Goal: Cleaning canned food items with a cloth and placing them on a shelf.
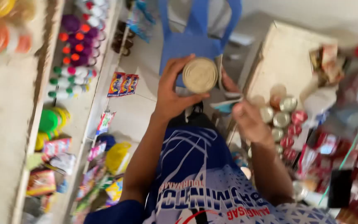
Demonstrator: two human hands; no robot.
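The left hand (171,97) grips a round tin (199,75) by its side, fingers curled around the rim so its ribbed metal end faces up at chest height, above the blue chair (195,37). The right hand (249,120) is blurred; whether it clasps anything cannot be told. Just beyond it, more tins (284,118), silver- and red-topped, stand upright and close-packed on the bench (284,58), while bottles (73,58) line the shelf (42,74) at left.

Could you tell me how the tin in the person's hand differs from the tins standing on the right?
The held tin is gripped by the left hand, lifted, and looks larger; the shelf tins stand in a cluster, untouched. The held tin's end looks golden; several shelf tins' tops look silvery or red. Both have round metal ends.
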